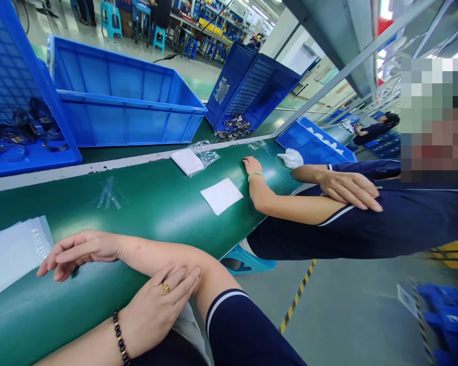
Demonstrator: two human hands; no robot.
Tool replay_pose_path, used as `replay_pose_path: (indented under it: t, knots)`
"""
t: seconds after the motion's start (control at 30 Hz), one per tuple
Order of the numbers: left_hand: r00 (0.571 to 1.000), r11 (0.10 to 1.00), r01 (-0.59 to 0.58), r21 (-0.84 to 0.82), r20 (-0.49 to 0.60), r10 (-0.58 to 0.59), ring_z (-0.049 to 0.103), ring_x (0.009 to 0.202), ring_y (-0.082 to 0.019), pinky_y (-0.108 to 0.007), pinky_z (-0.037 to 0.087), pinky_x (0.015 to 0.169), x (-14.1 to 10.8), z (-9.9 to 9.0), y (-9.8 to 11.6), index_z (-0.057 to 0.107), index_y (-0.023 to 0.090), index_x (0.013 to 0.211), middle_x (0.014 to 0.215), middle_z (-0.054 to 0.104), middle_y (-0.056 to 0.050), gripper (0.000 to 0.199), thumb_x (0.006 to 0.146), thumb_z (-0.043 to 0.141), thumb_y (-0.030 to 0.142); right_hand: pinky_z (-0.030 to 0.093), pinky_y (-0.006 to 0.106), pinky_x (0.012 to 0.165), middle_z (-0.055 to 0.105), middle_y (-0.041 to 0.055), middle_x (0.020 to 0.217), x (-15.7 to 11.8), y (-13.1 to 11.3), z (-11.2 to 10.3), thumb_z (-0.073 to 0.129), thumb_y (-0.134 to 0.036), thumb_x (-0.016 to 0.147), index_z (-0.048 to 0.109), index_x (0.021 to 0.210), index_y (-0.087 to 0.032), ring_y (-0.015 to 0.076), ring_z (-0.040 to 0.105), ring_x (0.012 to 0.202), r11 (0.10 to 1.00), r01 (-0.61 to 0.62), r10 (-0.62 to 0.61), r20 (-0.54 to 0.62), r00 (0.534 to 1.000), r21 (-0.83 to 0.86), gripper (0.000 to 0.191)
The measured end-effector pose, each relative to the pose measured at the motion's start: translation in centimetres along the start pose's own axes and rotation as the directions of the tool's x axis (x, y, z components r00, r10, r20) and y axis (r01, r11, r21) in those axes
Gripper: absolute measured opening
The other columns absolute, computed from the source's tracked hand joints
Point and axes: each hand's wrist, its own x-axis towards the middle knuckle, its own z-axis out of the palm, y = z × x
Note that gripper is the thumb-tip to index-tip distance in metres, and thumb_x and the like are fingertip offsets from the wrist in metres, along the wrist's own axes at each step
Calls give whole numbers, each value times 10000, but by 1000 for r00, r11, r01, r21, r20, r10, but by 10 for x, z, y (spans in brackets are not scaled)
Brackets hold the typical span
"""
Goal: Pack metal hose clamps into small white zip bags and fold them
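My left hand (154,307), with a gold ring and a dark bead bracelet, lies on my right forearm near the elbow. Its fingers are stretched out and hold nothing. Across the green tabletop (168,213) reaches my right arm; at its end my right hand (84,251) is open, fingers loosely extended and empty. Those fingertips are beside a stack of white sheets or flat bags (13,254) at the left edge; whether they touch it I cannot tell. Beyond the forearm lie several small clear plastic strips (109,195).
Further along are a white sheet (222,196) and a white packet in clear film (191,160). Blue crates (130,122) line the far edge; one tilted crate (252,86) holds a metallic pile (232,128). At right sits a co-worker, one hand (349,188) on their other arm.
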Motion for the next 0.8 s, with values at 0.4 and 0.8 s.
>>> replay_pose_path:
  t: [0.4,0.8]
  knots:
    - [999,998,31,50,39,-33,388,1196,-269,-457,207,1023,-2,-2,15,588,140,1107,1348,434,-109,318,854,416,225,504,252,727,625,6,912,-1,-2,3,655,-129,694,652,820,-153,148,611,761,999,-25,25,2,1000,-24,128]
    - [1000,997,26,68,9,-27,347,1243,-256,-435,159,1058,-2,-4,11,446,110,1273,1347,443,-83,411,878,355,175,497,238,740,619,25,921,-5,-2,8,585,-103,753,636,827,-159,128,606,753,998,-35,33,-38,999,-51,107]
